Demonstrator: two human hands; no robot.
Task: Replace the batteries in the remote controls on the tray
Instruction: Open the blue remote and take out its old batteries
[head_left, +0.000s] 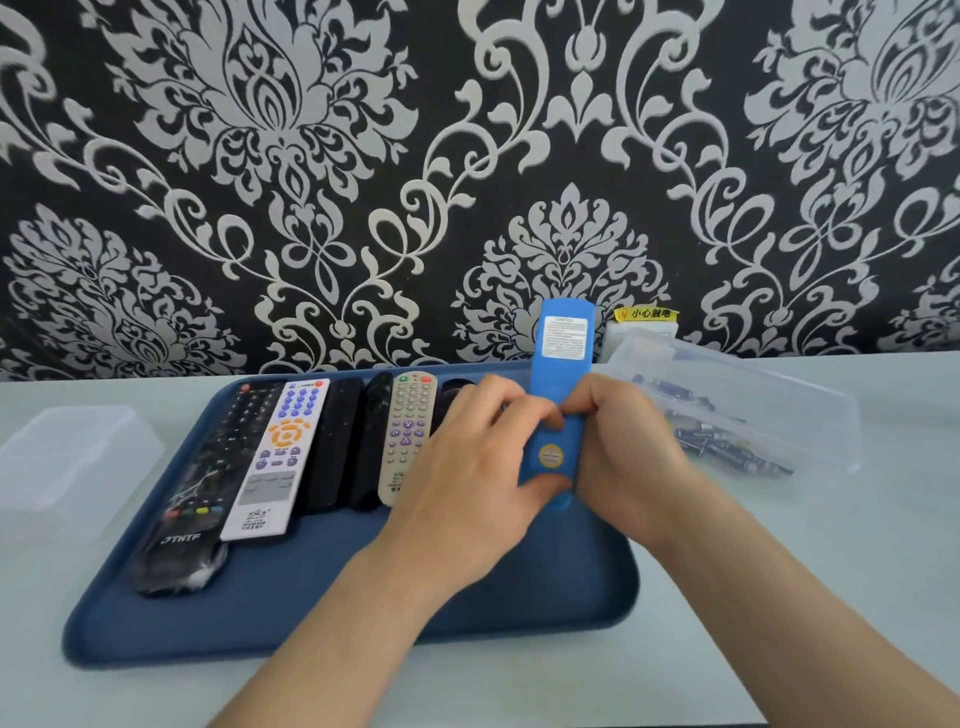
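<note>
Blue remote (563, 332) stands back-up, gripped between left hand (467, 467) and right hand (623, 447).

Wall (156, 208): black with silver-grey damask pattern. Table (831, 597): pale grey-white. Tray (311, 597): dark blue. Held remote (563, 364): bright blue back, white label, round yellow sticker. On the tray from its left edge: black remote (202, 493) with coloured keys, white remote (275, 457) with blue and orange buttons, two black ones, beige remote (408, 436) with purple buttons. Clear box (753, 395): dark blue batteries (727, 441). Yellow warning label (647, 314) with black characters on the wall.
</note>
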